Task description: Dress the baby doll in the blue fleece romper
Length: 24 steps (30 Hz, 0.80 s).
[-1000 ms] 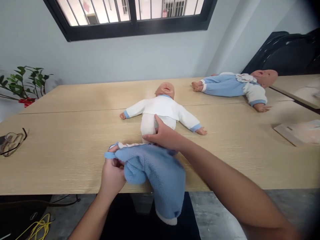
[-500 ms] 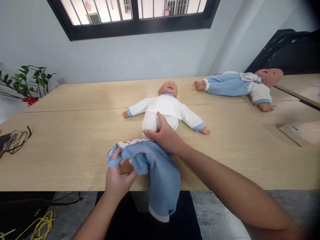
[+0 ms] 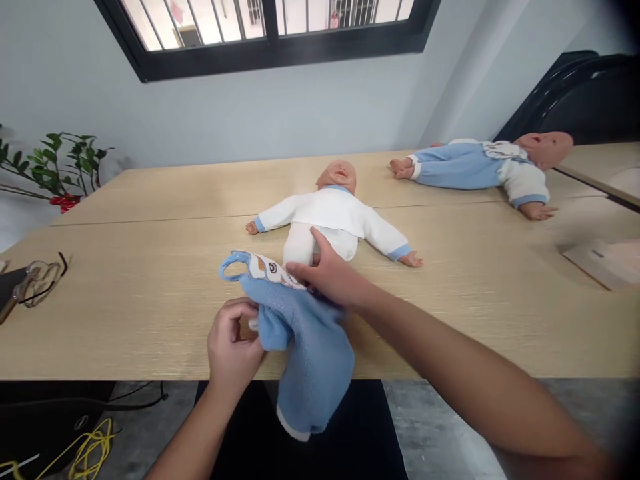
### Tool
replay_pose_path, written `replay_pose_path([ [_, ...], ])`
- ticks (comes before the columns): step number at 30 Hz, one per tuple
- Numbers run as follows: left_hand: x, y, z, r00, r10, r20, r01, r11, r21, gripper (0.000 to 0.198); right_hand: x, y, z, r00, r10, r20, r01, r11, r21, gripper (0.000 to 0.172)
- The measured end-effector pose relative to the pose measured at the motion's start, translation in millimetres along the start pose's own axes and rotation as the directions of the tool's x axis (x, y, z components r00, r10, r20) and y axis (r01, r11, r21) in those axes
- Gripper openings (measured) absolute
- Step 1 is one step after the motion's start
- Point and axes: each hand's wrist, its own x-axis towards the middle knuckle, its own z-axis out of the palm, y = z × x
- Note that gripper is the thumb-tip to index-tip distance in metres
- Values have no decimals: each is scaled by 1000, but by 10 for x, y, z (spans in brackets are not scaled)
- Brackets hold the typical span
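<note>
A baby doll (image 3: 330,207) lies on its back on the table, wearing a white top with blue cuffs. My right hand (image 3: 333,270) is closed around the doll's leg, with the thumb near its white lower body. Blue fleecy doll trousers (image 3: 313,347) with a patterned white panel and a blue strap loop (image 3: 233,265) are bunched around that leg. One trouser leg with a white cuff hangs over the table's front edge. My left hand (image 3: 235,347) pinches the trousers' left edge, where a bit of white shows at the fingertips. The doll's foot is hidden by the cloth.
Another dressed baby doll (image 3: 460,163) lies at the back right of the table (image 3: 140,320). Glasses (image 3: 43,280) rest at the left edge, near a potted plant (image 3: 65,160). A pale flat object (image 3: 607,260) is at the right. Yellow cord (image 3: 93,450) lies on the floor.
My left hand has come out of the strap loop and now grips lower on the trousers. The patterned panel shows more, and the hanging leg has swung left. My right hand has barely moved.
</note>
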Motion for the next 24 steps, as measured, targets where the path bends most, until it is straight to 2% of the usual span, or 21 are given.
replay_pose_path([
  [4, -1, -36, -15, 997, 19, 78, -29, 992, 127, 33, -11, -22, 8, 1000, 21, -3, -21, 989, 149, 120],
  [7, 36, 19, -2, 989, 53, 137, -87, 964, 251, 37, -34, -37, 72, 998, 57, -15, -51, 966, 255, 114],
  [9, 72, 72, 20, 983, 82, 162, -129, 944, 303, 42, -51, -32, 143, 998, 47, -46, -29, 943, 330, 109],
  [12, 117, 125, 51, 984, 35, 172, -93, 934, 344, 50, -65, -7, 236, 998, 3, -69, 27, 899, 437, 105],
  [14, 132, 129, 55, 985, -22, 173, -40, 937, 347, 49, -62, 3, 238, 1000, 0, -12, 5, 898, 440, 107],
  [17, 128, 89, 32, 985, -100, 141, 57, 957, 283, 44, -51, -26, 99, 996, 11, 88, -32, 969, 244, 104],
  [19, 119, 52, 8, 987, -147, 70, 130, 970, 203, 38, -51, -79, -68, 993, 8, 120, -13, 999, 43, 92],
  [22, 113, 32, -16, 978, -207, -30, 209, 973, 95, 24, -58, -176, -335, 982, -39, 187, 77, 977, -200, 71],
  [24, 114, 53, -17, 961, -274, -38, 274, 962, 16, 23, -56, -215, -475, 950, -86, 300, 175, 943, -283, 59],
])
